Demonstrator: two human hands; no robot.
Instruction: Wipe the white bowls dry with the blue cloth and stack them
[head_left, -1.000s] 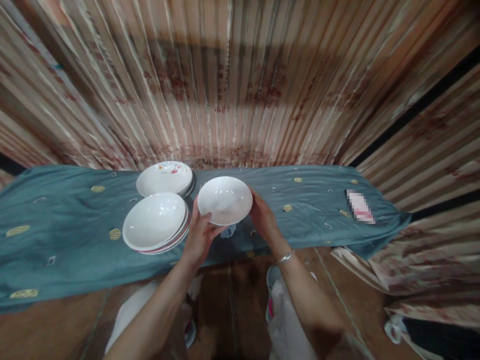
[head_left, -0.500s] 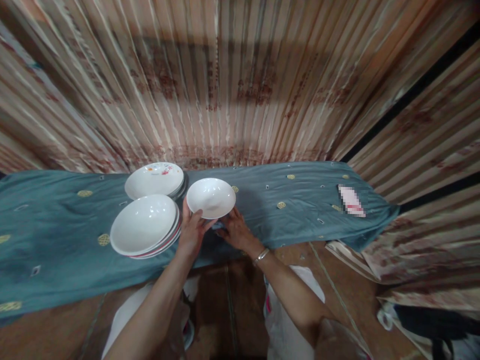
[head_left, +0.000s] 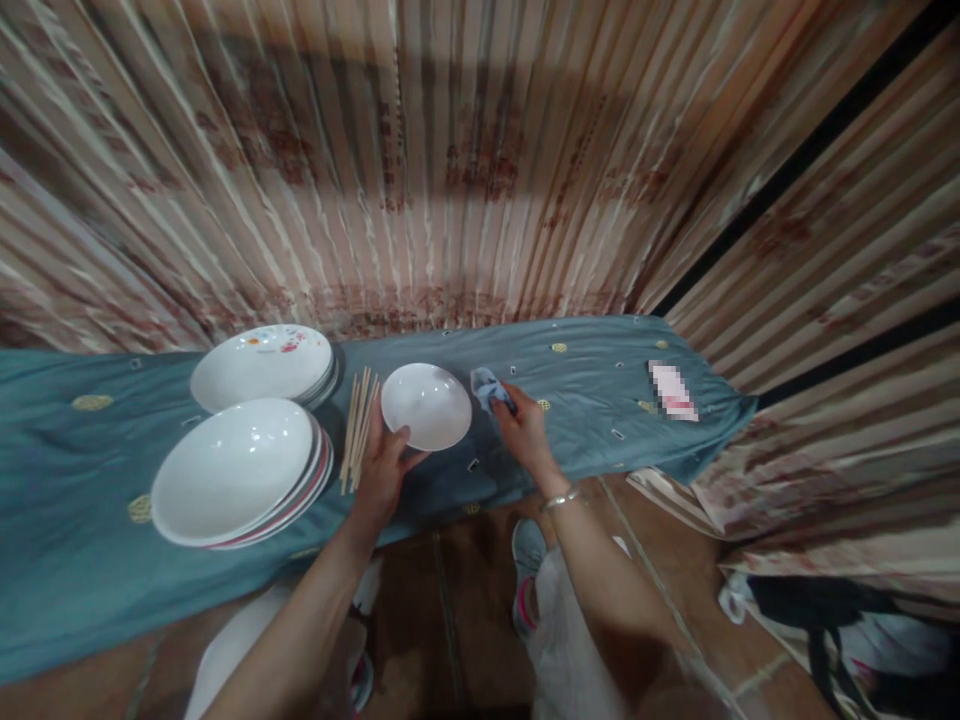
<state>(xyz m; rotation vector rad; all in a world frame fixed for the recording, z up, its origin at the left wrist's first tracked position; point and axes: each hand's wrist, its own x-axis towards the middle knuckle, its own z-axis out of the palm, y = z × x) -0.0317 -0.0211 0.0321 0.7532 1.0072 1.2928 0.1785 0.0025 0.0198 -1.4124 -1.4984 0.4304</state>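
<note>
My left hand (head_left: 384, 465) grips the near left rim of a white bowl (head_left: 426, 405), thumb over the edge and fingers beneath. The bowl is tilted a little toward me, its inside showing. To its right, my right hand (head_left: 520, 425) is closed on a crumpled light-blue cloth (head_left: 489, 387), apart from the bowl. Several wooden chopsticks (head_left: 358, 430) lie just left of my left hand. Further left is a stack of large white bowls (head_left: 232, 470), some with a reddish rim. Behind that stands a stack of white plates (head_left: 262, 365) with a flower print.
A dark teal cloth with yellow motifs covers the table (head_left: 420, 500). A pinkish, pixelated flat item (head_left: 673, 390) lies at its right end. Pleated curtains (head_left: 465, 180) hang along the back and right. Below, a shoe (head_left: 528, 550) stands on the tiled floor.
My right hand has come away from under the bowl to the right, and the cloth in it now shows. The view has shifted, revealing the chopsticks. My left hand keeps the bowl.
</note>
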